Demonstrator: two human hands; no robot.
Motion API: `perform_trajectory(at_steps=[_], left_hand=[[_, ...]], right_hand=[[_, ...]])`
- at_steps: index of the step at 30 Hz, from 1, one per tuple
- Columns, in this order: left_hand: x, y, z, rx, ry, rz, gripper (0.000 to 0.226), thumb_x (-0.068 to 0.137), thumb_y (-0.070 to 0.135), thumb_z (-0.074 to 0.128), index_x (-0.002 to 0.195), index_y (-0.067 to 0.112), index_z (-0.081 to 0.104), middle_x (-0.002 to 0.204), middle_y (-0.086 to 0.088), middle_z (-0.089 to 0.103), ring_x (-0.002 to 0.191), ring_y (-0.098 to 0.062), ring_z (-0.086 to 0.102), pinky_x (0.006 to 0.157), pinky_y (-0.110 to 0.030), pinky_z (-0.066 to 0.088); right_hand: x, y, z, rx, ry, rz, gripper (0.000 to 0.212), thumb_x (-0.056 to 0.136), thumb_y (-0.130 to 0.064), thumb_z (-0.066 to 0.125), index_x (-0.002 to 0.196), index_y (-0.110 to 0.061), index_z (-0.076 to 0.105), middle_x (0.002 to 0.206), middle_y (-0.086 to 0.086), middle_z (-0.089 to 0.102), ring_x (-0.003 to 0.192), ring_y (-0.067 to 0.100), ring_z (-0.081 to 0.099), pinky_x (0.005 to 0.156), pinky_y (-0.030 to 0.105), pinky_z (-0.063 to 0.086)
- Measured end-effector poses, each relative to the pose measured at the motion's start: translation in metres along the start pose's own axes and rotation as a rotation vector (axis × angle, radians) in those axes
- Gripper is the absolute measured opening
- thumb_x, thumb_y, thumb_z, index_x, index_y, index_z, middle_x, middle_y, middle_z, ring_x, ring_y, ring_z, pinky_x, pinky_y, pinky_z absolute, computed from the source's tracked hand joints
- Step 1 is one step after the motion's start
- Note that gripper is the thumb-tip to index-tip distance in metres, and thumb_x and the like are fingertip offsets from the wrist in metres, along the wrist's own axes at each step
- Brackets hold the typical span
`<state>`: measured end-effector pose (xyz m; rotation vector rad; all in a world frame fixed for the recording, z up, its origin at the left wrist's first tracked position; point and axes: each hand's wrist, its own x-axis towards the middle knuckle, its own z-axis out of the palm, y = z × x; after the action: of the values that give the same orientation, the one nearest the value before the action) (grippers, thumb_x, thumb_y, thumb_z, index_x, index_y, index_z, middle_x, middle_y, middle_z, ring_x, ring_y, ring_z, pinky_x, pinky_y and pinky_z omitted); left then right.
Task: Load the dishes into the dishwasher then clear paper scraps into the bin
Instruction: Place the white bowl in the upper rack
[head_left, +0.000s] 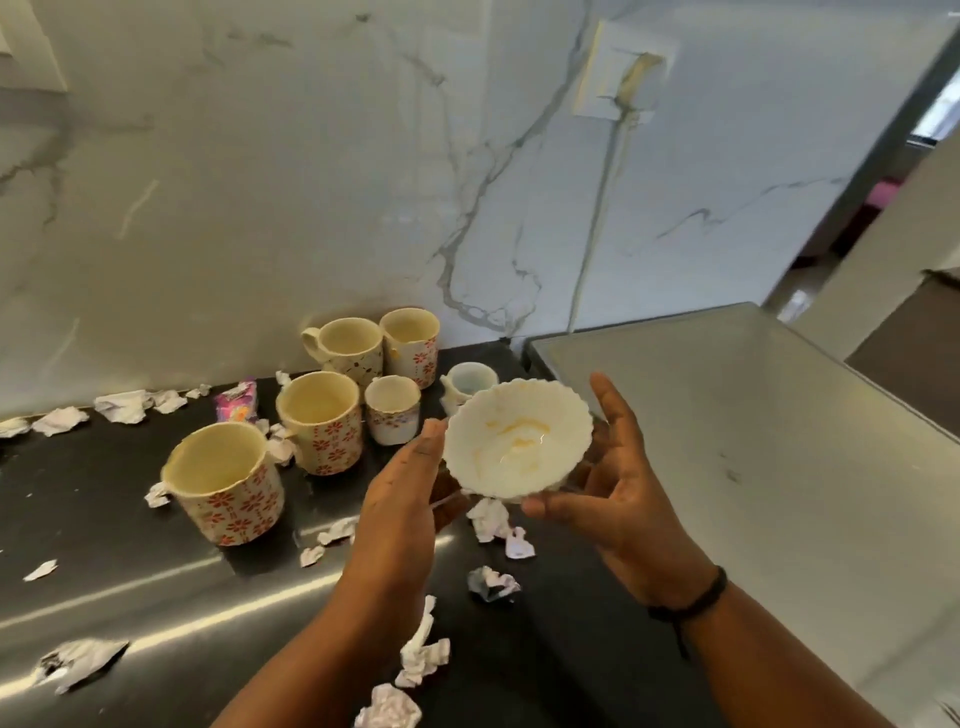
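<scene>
Far left on the dark countertop (93, 525) lie crumpled paper scraps (60, 420), with more strewn toward the front edge. Next come 6 mugs: 3 with red floral print, the nearest floral mug (226, 488) largest in view, then a speckled mug (348, 345), a small white cup (392, 409) and a pale blue-lined cup (467, 382) at the back, partly hidden.

In the middle the left hand (402, 499) rests its straight fingers and thumb against the left rim of a white scalloped bowl (517, 439), held clear above the counter and smeared with yellow residue. The right hand (618, 483) cradles the bowl from beneath and the right, thumb curled at its lower rim. To the right sits a grey steel surface (753, 415), likely an appliance top.

The dish-loading step looks just begun: every mug waits on the counter, scraps untouched. Next the bowl must be carried to the dishwasher, which is not visible here, and slotted in tilted.
</scene>
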<state>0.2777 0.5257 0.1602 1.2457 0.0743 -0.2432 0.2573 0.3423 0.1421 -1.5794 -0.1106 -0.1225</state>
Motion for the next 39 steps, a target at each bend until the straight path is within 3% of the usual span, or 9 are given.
perform_trajectory(at_steps=[5, 10, 15, 20, 23, 26, 29, 33, 39], left_hand=[[-0.014, -0.011, 0.065, -0.040, -0.192, -0.075, 0.048, 0.073, 0.055, 0.051, 0.109, 0.027, 0.066, 0.101, 0.006, 0.074, 0.103, -0.020, 0.065, 0.084, -0.033, 0.050], [-0.037, -0.035, 0.132, 0.041, -0.455, -0.093, 0.050, 0.076, 0.051, 0.049, 0.115, 0.025, 0.064, 0.104, 0.004, 0.073, 0.100, -0.017, 0.067, 0.083, -0.032, 0.049], [-0.066, -0.080, 0.212, 0.215, -0.751, -0.075, 0.045, 0.078, 0.052, 0.052, 0.115, 0.030, 0.065, 0.109, 0.010, 0.071, 0.103, -0.008, 0.064, 0.081, -0.029, 0.045], [-0.105, -0.155, 0.305, 0.412, -0.964, 0.040, 0.026, 0.085, 0.036, 0.066, 0.103, 0.018, 0.070, 0.101, 0.006, 0.073, 0.099, -0.004, 0.064, 0.083, -0.017, 0.048], [-0.128, -0.211, 0.362, 0.520, -1.048, 0.031, 0.012, 0.087, 0.030, 0.064, 0.092, 0.021, 0.071, 0.095, 0.008, 0.071, 0.097, -0.006, 0.064, 0.089, -0.019, 0.046], [-0.146, -0.271, 0.414, 0.701, -1.149, -0.063, 0.013, 0.083, 0.037, 0.060, 0.086, 0.032, 0.071, 0.098, 0.008, 0.069, 0.096, -0.008, 0.063, 0.085, -0.019, 0.047], [-0.154, -0.321, 0.445, 0.924, -1.210, -0.180, 0.014, 0.086, 0.047, 0.062, 0.098, 0.042, 0.064, 0.107, 0.010, 0.065, 0.099, -0.007, 0.062, 0.081, -0.022, 0.049], [-0.157, -0.356, 0.461, 1.208, -1.347, -0.175, 0.028, 0.094, 0.044, 0.054, 0.119, 0.033, 0.055, 0.127, 0.011, 0.053, 0.107, 0.001, 0.050, 0.079, -0.016, 0.040], [-0.128, -0.410, 0.465, 1.573, -1.436, -0.088, 0.045, 0.094, 0.046, 0.051, 0.135, 0.026, 0.045, 0.145, 0.002, 0.039, 0.128, -0.013, 0.042, 0.106, -0.031, 0.035]], right_hand=[[-0.038, -0.026, -0.058, 0.316, 0.060, 0.027, 0.104, 0.055, -0.016, 0.091, 0.143, -0.015, 0.035, 0.144, 0.017, 0.042, 0.129, 0.039, 0.047, 0.097, 0.049, 0.049], [-0.095, -0.031, -0.118, 0.721, 0.081, 0.030, 0.087, 0.066, -0.012, 0.085, 0.140, -0.019, 0.039, 0.136, 0.023, 0.050, 0.120, 0.042, 0.053, 0.097, 0.047, 0.049], [-0.170, -0.021, -0.196, 0.913, 0.277, 0.029, 0.098, 0.060, -0.038, 0.088, 0.140, -0.011, 0.039, 0.133, 0.026, 0.051, 0.113, 0.039, 0.057, 0.092, 0.047, 0.051], [-0.256, 0.003, -0.284, 1.087, 0.398, 0.012, 0.090, 0.073, -0.061, 0.070, 0.140, -0.008, 0.039, 0.133, 0.024, 0.053, 0.116, 0.039, 0.055, 0.099, 0.048, 0.044], [-0.309, 0.021, -0.337, 1.124, 0.579, 0.085, 0.089, 0.060, -0.058, 0.082, 0.127, -0.004, 0.060, 0.133, 0.023, 0.052, 0.113, 0.040, 0.056, 0.088, 0.049, 0.051], [-0.364, 0.044, -0.387, 1.173, 0.752, 0.160, 0.098, 0.052, -0.046, 0.089, 0.134, -0.005, 0.052, 0.134, 0.024, 0.051, 0.112, 0.040, 0.055, 0.086, 0.048, 0.052], [-0.407, 0.070, -0.424, 1.205, 0.888, 0.221, 0.101, 0.051, -0.040, 0.091, 0.135, -0.005, 0.048, 0.133, 0.025, 0.052, 0.116, 0.041, 0.054, 0.091, 0.046, 0.048], [-0.446, 0.109, -0.464, 1.216, 1.089, 0.277, 0.107, 0.044, -0.031, 0.096, 0.135, -0.005, 0.045, 0.138, 0.027, 0.048, 0.121, 0.046, 0.052, 0.089, 0.051, 0.053], [-0.463, 0.151, -0.509, 0.977, 1.272, 0.540, 0.055, 0.077, -0.028, 0.075, 0.124, -0.010, 0.053, 0.132, 0.023, 0.047, 0.118, 0.044, 0.055, 0.081, 0.055, 0.055]])
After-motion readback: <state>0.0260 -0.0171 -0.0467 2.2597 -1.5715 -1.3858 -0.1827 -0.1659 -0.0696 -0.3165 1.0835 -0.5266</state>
